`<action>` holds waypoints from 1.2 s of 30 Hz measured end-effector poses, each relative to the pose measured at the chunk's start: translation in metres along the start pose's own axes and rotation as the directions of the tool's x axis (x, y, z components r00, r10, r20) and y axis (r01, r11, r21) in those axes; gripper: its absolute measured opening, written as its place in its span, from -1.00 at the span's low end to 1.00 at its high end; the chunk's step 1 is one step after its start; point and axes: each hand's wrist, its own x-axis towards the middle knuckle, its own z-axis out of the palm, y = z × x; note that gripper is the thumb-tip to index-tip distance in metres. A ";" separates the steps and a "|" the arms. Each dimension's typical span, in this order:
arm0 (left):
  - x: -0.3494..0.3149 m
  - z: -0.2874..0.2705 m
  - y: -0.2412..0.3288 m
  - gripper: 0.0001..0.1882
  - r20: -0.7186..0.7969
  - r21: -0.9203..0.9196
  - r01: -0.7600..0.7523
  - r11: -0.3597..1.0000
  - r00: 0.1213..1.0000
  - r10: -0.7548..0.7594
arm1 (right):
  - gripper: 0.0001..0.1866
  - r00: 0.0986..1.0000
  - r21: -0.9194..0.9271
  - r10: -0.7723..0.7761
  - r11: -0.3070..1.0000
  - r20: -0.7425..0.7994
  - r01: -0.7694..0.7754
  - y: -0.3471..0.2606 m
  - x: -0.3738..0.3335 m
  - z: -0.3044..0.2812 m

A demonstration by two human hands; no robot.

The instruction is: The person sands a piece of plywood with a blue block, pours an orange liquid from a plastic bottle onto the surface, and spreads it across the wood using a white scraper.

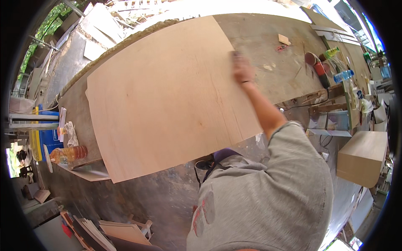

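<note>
A large pale plywood sheet (163,96) lies flat on the grey worktop, its near edge jutting out past the bench on my side. My right arm reaches forward over the sheet's right edge. At that edge my right hand (242,69) is closed and smeared by motion. Something small and dark (235,54) shows at its fingers, too blurred to name. A dark band circles the wrist. My left hand is out of sight; the grey shirt fills the lower part of the view.
A red and black power tool (321,74) with a round disc lies on the worktop (272,79) at right, near plastic bottles (344,75). Beyond my hand sits a small wood block (284,39). An orange-filled bottle (71,154) lies left. Boards (125,232) lean at lower left; a box (363,159) stands right.
</note>
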 end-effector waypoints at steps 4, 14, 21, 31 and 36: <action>0.031 0.016 0.009 -0.45 0.106 0.001 0.004 1.000 0.994 -0.004 | -0.52 0.894 -0.180 0.438 0.891 0.097 -0.417 0.111 -0.052 -0.064; 0.055 0.046 0.020 -0.47 0.411 0.210 -0.273 0.939 0.896 0.169 | -0.58 0.939 -0.259 -0.340 0.904 0.048 0.340 0.075 -0.104 -0.047; 0.006 -0.022 -0.057 -0.45 0.232 0.004 -0.046 0.999 0.972 0.043 | -0.45 0.984 -0.246 0.176 0.956 0.039 -0.162 0.135 0.002 -0.106; -0.050 -0.038 -0.028 -0.47 -0.103 -0.240 -0.020 0.971 0.995 -0.005 | -0.58 0.995 0.092 0.077 0.992 0.068 -0.084 0.048 0.030 -0.059; -0.021 -0.065 0.097 -0.61 -0.301 -0.082 -0.318 0.944 0.911 0.281 | -0.83 0.997 0.639 0.020 0.767 0.074 -0.063 -0.114 -0.041 -0.079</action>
